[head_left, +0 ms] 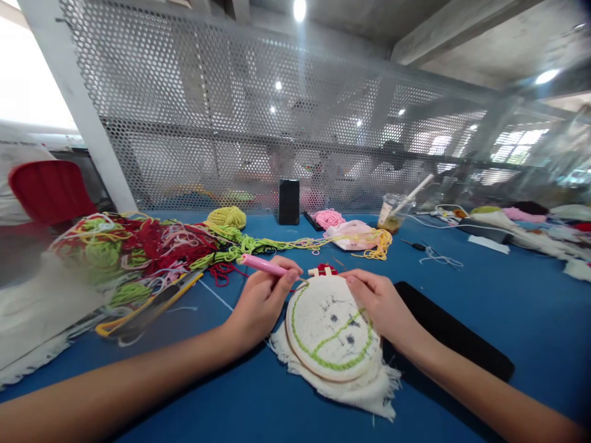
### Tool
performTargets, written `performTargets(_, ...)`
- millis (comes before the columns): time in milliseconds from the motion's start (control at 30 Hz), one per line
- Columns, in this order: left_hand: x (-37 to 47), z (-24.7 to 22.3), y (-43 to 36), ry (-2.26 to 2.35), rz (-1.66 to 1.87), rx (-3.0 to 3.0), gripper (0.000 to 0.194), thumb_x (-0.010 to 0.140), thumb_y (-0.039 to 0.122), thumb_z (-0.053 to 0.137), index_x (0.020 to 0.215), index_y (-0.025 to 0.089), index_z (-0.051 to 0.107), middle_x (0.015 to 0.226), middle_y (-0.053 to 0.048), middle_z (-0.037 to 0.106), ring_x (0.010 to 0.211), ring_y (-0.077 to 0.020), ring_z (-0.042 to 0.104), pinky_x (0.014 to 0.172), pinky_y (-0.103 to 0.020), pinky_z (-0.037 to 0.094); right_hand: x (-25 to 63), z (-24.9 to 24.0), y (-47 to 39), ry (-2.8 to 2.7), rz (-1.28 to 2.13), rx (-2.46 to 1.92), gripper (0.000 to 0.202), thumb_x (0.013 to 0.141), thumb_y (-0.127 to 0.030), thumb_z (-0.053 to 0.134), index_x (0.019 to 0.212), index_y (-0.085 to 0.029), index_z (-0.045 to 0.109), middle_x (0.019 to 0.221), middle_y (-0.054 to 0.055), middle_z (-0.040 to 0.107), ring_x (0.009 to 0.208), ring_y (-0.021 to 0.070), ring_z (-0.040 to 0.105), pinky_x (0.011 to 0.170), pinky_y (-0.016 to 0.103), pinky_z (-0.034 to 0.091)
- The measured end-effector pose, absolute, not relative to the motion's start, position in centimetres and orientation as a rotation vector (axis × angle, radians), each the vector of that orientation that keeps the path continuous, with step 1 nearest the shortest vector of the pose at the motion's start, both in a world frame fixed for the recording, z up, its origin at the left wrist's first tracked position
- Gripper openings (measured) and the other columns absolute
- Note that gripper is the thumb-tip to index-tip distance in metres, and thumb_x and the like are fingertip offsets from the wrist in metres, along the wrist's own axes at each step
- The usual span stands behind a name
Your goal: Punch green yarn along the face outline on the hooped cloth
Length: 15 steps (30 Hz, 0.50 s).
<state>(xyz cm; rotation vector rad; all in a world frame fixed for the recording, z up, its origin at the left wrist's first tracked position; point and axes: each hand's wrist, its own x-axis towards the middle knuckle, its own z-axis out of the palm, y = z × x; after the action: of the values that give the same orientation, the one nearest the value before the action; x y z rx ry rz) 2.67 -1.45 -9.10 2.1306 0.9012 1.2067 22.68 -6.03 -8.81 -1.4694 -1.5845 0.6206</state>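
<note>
My left hand (266, 296) is closed around a pink punch needle (265, 265), its tip at the upper left edge of the cloth. White cloth (330, 339) is stretched in a round wooden embroidery hoop (310, 368), tilted toward me, with frayed edges hanging out below. Green yarn stitching (339, 366) runs along the left and bottom of the circle, and a line crosses it diagonally. Dark marks are drawn in the middle. My right hand (379, 303) grips the hoop's upper right rim, its fingers partly hidden behind. A red bit of yarn (327, 269) shows by the hoop's screw.
Tangled yarn (152, 243) and yellow-handled scissors or a similar tool (148, 307) lie left. A phone (289, 202) stands upright against the perforated metal screen (295, 123). A drink cup (390, 212) with a straw is behind right. A black flat object (455, 332) lies beside my right arm.
</note>
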Motion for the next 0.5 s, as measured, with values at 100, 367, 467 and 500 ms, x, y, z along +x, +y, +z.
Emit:
performTargets(100, 2.7, -9.0, -1.4, 0.89, 1.196, 2.132, 0.019, 0.088, 0.026, 0.035, 0.082, 0.018, 0.052, 0.08, -0.001, 0.056, 0.066, -0.0109, 0.05, 0.062, -0.023, 0.041, 22.7, -8.9, -6.0, -1.591, 0.622, -1.464, 0.03, 0.084, -0.029, 0.038, 0.093, -0.016, 0.063, 0.079, 0.005, 0.064, 0.069, 0.0162, 0.055, 0.058, 0.026, 0.041)
performTargets(367, 2.9, -9.1, -1.4, 0.772, 1.111, 2.188, 0.016, 0.087, 0.023, 0.039, 0.086, 0.017, 0.053, 0.082, -0.002, 0.057, 0.076, -0.0124, 0.053, 0.069, -0.024, 0.042, 22.3, -7.9, -6.6, -1.634, 0.56, -1.465, 0.028, 0.084, -0.03, 0.038, 0.084, -0.016, 0.062, 0.076, 0.004, 0.062, 0.063, 0.0135, 0.051, 0.053, 0.024, 0.037)
performTargets(467, 3.3, -9.3, -1.3, 0.693, 1.078, 2.202, 0.014, 0.086, 0.021, 0.042, 0.085, 0.016, 0.055, 0.084, -0.003, 0.058, 0.078, -0.0129, 0.053, 0.07, -0.025, 0.043, 22.0, -7.2, -7.0, -1.657, 0.538, -1.45, 0.028, 0.085, -0.031, 0.038, 0.085, -0.016, 0.061, 0.073, 0.003, 0.061, 0.06, 0.0127, 0.049, 0.051, 0.024, 0.035)
performTargets(500, 3.4, -9.3, -1.3, 0.674, 1.073, 2.204, 0.014, 0.085, 0.021, 0.043, 0.084, 0.015, 0.055, 0.084, -0.003, 0.058, 0.079, -0.013, 0.053, 0.072, -0.025, 0.042, 21.9, -7.1, -7.1, -1.662, 0.534, -1.443, 0.027, 0.085, -0.03, 0.038, 0.086, -0.017, 0.061, 0.072, 0.003, 0.061, 0.059, 0.0124, 0.049, 0.05, 0.024, 0.035)
